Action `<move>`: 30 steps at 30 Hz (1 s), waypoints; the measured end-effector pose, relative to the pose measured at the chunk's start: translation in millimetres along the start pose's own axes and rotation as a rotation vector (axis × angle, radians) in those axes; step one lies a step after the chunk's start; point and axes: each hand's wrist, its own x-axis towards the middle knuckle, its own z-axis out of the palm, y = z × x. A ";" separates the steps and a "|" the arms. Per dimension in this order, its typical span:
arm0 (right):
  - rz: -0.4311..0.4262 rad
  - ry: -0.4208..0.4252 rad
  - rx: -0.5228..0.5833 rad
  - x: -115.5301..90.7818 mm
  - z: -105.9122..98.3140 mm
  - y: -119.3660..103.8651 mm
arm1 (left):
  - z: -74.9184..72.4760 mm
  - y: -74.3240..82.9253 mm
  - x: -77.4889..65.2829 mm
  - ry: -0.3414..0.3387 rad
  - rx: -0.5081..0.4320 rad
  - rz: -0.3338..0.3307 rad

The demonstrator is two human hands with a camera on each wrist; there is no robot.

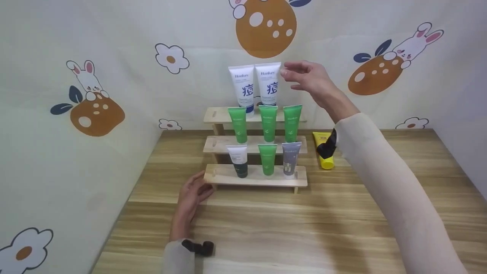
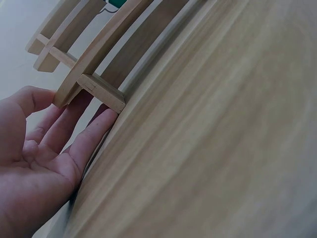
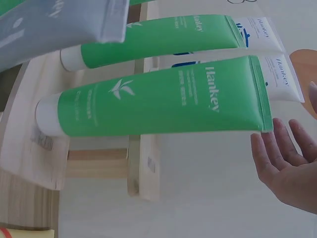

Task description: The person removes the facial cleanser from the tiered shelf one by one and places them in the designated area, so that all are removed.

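Note:
A three-tier wooden display rack (image 1: pixel 255 180) holds upright squeeze tubes. My left hand (image 1: pixel 193 192) grips the left end of its lowest board, the thumb at the board's edge and the other fingers (image 2: pixel 96 131) under it by the leg. On the top tier stand two white tubes with blue print, the left white tube (image 1: pixel 242 82) and the right white tube (image 1: pixel 268 82). My right hand (image 1: pixel 310 78) is raised beside the right one, fingers loosely bent, thumb tip close to its upper edge, holding nothing. Green tubes (image 3: pixel 163 101) fill the middle tier.
The lowest tier carries a white-and-dark tube (image 1: pixel 239 161), a green tube (image 1: pixel 268 160) and a grey tube (image 1: pixel 290 160). A yellow tube (image 1: pixel 326 163) lies on the wooden table (image 1: pixel 266 228) to the right, under my right forearm. A printed cloth wall (image 1: pixel 205 23) stands behind.

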 end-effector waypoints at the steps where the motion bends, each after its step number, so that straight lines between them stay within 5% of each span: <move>1: 0.000 0.000 -0.001 0.9 1.5 -0.8 | 0.1 -0.1 -0.3 0.000 -0.004 0.002; 30: 0.077 0.064 -0.048 16.0 24.5 0.5 | 0.4 0.0 0.7 0.013 -0.035 0.001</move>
